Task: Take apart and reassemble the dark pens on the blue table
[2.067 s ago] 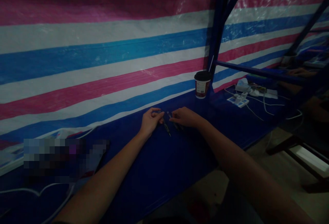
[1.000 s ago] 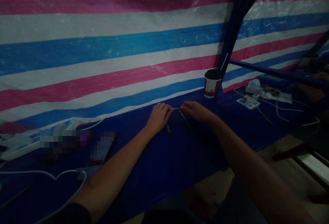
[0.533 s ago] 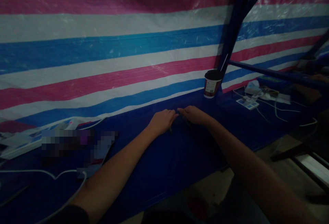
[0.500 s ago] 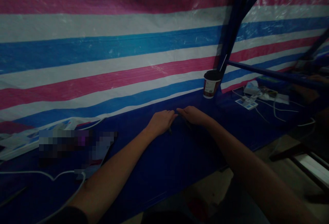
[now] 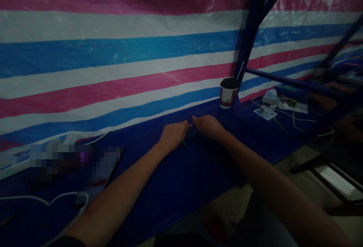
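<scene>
Over the dark blue tabletop [image 5: 170, 186], my left hand [image 5: 173, 133] is closed, its thumb and fingers pinched together. A thin dark piece [image 5: 184, 143] sticks out below its fingers, too dim to name. Just to the right, my right hand [image 5: 209, 127] is closed in a similar pinch, its fingertips pointing at those of the left with a small gap between them. Whatever lies within the right fingers is hidden in shadow. Beyond the hands, a lidded paper cup [image 5: 227, 95] with a straw stands by a blue metal post [image 5: 246, 47].
Striped plastic sheeting [image 5: 127, 62] hangs behind the table. On the left lie a blurred-out phone-like object [image 5: 104, 167] and a white cable [image 5: 48, 203]. Rightward are a power strip and tangled cables [image 5: 273, 105], another person's arm [image 5: 329, 101] and a dark stool [image 5: 326, 171].
The view has turned slightly to the right, so the cup, cables and table items sit further left. Both hands keep their pinched pose, with hardly any movement relative to the table.
</scene>
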Available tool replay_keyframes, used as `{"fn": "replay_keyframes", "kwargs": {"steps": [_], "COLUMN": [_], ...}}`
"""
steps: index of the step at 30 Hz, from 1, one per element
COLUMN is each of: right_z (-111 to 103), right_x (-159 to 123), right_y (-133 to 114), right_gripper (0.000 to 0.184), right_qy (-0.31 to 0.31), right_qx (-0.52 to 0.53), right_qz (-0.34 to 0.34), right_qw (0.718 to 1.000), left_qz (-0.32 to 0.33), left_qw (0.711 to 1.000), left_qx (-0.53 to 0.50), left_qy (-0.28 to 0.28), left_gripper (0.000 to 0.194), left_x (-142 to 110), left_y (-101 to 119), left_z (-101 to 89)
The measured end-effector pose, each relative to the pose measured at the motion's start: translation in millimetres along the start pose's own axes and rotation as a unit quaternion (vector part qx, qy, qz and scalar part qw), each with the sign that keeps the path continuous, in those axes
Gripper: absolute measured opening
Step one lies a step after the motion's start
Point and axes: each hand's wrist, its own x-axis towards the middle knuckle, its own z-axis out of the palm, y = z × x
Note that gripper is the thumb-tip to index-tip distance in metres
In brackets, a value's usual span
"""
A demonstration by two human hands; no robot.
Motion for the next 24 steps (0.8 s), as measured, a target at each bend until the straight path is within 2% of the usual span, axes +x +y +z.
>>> {"fn": "replay_keyframes", "kwargs": {"steps": [6, 11, 14, 16, 18, 21, 23, 24], "right_z": [-1.0, -1.0, -2.2, -3.6, -5.3, -7.9, -9.3, -10.0], "right_x": [-1.3, 4.3, 4.3, 3.4, 2.7, 3.0, 3.7, 3.9], "right_y": [-6.7, -2.5, 4.9, 10.4, 15.0, 18.3, 18.3, 18.0], "right_gripper": [0.043, 0.028, 0.01, 0.018, 0.018, 0.022, 0.013, 0.015], "right_qy": [0.019, 0.016, 0.034, 0.047, 0.037, 0.01, 0.008, 0.017], "right_qx": [-0.077, -0.058, -0.005, 0.071, 0.123, 0.127, 0.136, 0.146], "right_qz": [-0.036, -0.083, -0.096, -0.086, -0.054, -0.02, -0.025, -0.025], "right_qw": [0.996, 0.995, 0.995, 0.993, 0.99, 0.992, 0.99, 0.989], "left_qz": [-0.002, 0.003, 0.005, 0.012, 0.017, 0.021, 0.02, 0.02], "left_qw": [0.998, 0.994, 0.986, 0.982, 0.982, 0.982, 0.982, 0.982], "left_qx": [-0.056, -0.111, -0.169, -0.186, -0.188, -0.187, -0.187, -0.187], "left_qy": [-0.017, -0.013, 0.002, 0.015, 0.022, 0.026, 0.028, 0.03], "left_gripper": [0.045, 0.03, 0.024, 0.022, 0.02, 0.018, 0.018, 0.018], "left_x": [-3.0, -4.4, -4.4, -4.0, -3.5, -2.9, -2.8, -2.7], "left_y": [-9.2, -13.7, -17.1, -19.9, -22.1, -23.5, -23.4, -23.2], "left_z": [2.8, 0.8, 2.8, 5.0, 7.1, 9.2, 9.8, 9.9]}}
